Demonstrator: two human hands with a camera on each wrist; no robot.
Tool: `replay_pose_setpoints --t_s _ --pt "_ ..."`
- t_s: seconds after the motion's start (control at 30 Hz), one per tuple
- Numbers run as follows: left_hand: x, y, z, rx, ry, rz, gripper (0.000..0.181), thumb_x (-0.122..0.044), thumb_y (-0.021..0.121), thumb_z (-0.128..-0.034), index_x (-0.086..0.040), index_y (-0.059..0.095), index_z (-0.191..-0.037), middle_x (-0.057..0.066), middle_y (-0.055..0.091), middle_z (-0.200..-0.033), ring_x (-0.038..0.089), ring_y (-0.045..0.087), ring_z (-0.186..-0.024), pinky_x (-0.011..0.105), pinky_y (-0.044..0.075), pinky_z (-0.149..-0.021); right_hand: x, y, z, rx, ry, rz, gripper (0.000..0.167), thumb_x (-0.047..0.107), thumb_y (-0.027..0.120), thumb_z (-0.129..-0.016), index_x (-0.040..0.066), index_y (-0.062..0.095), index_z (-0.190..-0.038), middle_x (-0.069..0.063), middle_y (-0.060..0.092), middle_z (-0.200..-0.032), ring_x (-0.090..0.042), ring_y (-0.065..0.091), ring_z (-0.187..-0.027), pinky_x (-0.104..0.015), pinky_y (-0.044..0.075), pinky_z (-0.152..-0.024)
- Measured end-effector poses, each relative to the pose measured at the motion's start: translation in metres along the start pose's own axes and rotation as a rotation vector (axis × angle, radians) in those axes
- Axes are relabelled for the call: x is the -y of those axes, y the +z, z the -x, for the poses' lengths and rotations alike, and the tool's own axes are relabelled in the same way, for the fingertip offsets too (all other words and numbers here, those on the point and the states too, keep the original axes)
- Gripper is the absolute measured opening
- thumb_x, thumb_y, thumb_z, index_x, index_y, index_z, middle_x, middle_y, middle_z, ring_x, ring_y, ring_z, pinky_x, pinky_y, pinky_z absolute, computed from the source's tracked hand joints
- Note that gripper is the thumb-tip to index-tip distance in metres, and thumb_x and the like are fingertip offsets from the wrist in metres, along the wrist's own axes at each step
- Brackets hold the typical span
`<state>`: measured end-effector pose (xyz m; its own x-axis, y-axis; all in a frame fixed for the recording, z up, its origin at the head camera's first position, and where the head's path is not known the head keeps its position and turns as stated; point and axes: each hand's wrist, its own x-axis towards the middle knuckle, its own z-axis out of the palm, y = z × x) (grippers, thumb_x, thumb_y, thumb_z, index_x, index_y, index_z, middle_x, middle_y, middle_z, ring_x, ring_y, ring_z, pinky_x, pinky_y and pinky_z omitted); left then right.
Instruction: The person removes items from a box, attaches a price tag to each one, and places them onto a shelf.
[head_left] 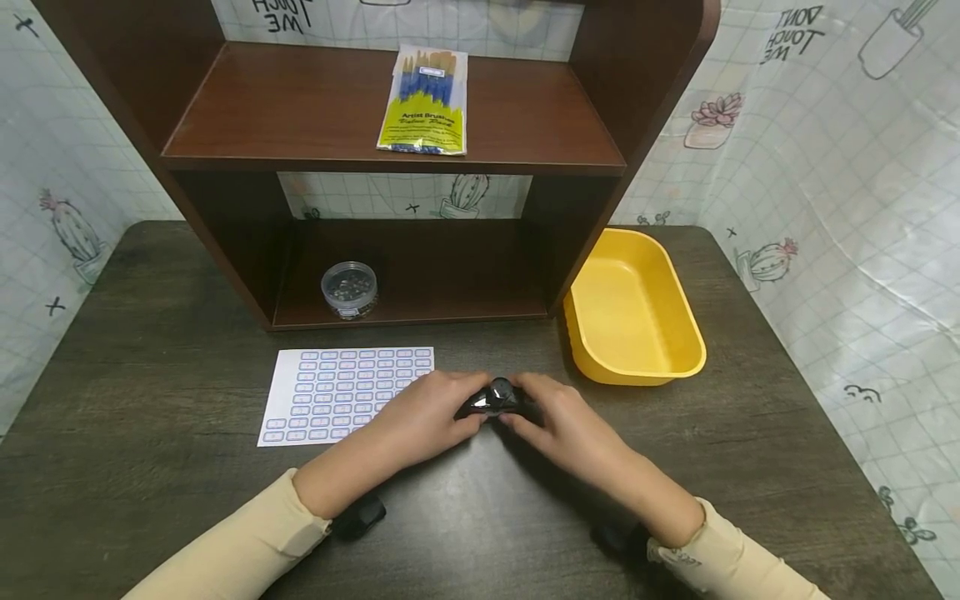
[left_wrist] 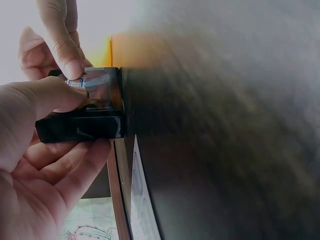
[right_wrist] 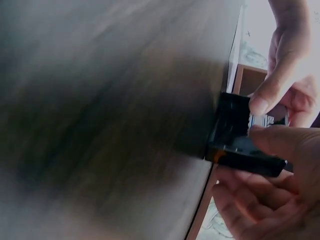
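Both hands hold one small, glossy black box-shaped item [head_left: 498, 395] low over the front middle of the table. My left hand [head_left: 435, 412] grips its left end and my right hand [head_left: 564, 423] its right end. A small white printed label [right_wrist: 259, 120] shows on the item in the right wrist view, with both thumbs pressing on it. In the left wrist view, fingers curl beneath the black item [left_wrist: 80, 127]. What kind of item it is cannot be told. Just left of the hands lies a white sheet of blue-bordered labels [head_left: 285, 392], partly covered by the left hand.
A dark brown shelf unit [head_left: 390, 165] stands behind. Its upper shelf bears a packet of artist brushes [head_left: 423, 104]; its lower one holds a round clear container [head_left: 349, 289]. At the right is a yellow tub [head_left: 637, 371]. Patterned sheeting [head_left: 847, 250] surrounds the table.
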<state>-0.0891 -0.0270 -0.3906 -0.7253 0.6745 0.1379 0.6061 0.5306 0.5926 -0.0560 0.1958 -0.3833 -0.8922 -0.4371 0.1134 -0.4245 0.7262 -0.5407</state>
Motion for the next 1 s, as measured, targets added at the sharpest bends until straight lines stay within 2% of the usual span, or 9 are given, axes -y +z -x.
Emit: replay_pose_setpoints --t_s 0.13,0.37,0.57,0.77,0.83,0.9,1.0 --pt "0.0 -0.001 0.0 0.016 -0.008 0.001 0.018 -0.016 0.076 -0.0944 -0.014 0.065 -0.109 -0.004 0.076 -0.099 0.009 0.063 -0.08 0.029 0.055 -0.073 -0.005 -0.001 0.0 0.007 -0.023 -0.05 0.028 0.015 0.08 -0.092 0.008 0.068 -0.117 -0.001 0.076 -0.106 -0.012 0.073 -0.099 -0.035 0.062 -0.085" --pt "0.0 -0.004 -0.001 0.058 -0.018 0.026 0.022 -0.017 0.077 -0.0949 -0.013 0.066 -0.114 -0.002 0.076 -0.102 0.011 0.063 -0.083 0.03 0.054 -0.075 -0.011 -0.006 -0.002 0.046 -0.048 -0.082 0.029 0.015 0.081 -0.092 0.009 0.071 -0.119 0.0 0.078 -0.112 -0.017 0.077 -0.103 -0.037 0.063 -0.089" --pt "0.003 -0.008 0.0 0.073 -0.036 0.066 0.033 -0.02 0.076 -0.0954 -0.012 0.066 -0.125 0.002 0.077 -0.116 0.016 0.07 -0.102 0.04 0.058 -0.092 -0.011 -0.009 -0.005 0.067 -0.067 -0.087 0.029 0.014 0.081 -0.092 0.007 0.072 -0.119 -0.003 0.079 -0.113 -0.019 0.077 -0.103 -0.037 0.063 -0.09" --pt "0.011 -0.028 0.009 0.093 -0.068 0.101 0.053 -0.026 0.079 -0.0937 -0.006 0.061 -0.139 0.01 0.072 -0.133 0.025 0.069 -0.123 0.045 0.056 -0.105 -0.012 -0.008 -0.006 0.065 -0.059 -0.064 0.032 0.015 0.081 -0.091 0.006 0.072 -0.12 -0.004 0.079 -0.114 -0.021 0.078 -0.104 -0.038 0.063 -0.091" --pt "0.016 -0.035 0.014 0.068 -0.09 0.104 0.056 -0.028 0.079 -0.0938 -0.006 0.059 -0.142 0.012 0.071 -0.136 0.027 0.069 -0.124 0.046 0.056 -0.105 -0.012 -0.008 -0.005 0.057 -0.056 -0.061 0.032 0.015 0.082 -0.091 0.006 0.072 -0.12 -0.004 0.079 -0.114 -0.021 0.078 -0.104 -0.038 0.063 -0.091" --pt "0.022 -0.044 0.02 0.019 -0.126 0.1 0.056 -0.029 0.078 -0.0945 -0.006 0.06 -0.142 0.011 0.07 -0.139 0.028 0.069 -0.126 0.047 0.056 -0.105 -0.012 -0.008 -0.005 0.051 -0.056 -0.065 0.031 0.015 0.082 -0.091 0.006 0.072 -0.12 -0.004 0.079 -0.113 -0.021 0.078 -0.103 -0.038 0.063 -0.091" --pt "0.031 -0.059 0.029 -0.1 -0.185 0.077 0.051 -0.028 0.076 -0.0962 -0.007 0.061 -0.141 0.011 0.069 -0.139 0.03 0.069 -0.124 0.048 0.057 -0.104 -0.011 -0.007 -0.005 0.042 -0.058 -0.068 0.03 0.016 0.082 -0.091 0.006 0.072 -0.117 -0.003 0.079 -0.111 -0.02 0.078 -0.102 -0.038 0.063 -0.09"
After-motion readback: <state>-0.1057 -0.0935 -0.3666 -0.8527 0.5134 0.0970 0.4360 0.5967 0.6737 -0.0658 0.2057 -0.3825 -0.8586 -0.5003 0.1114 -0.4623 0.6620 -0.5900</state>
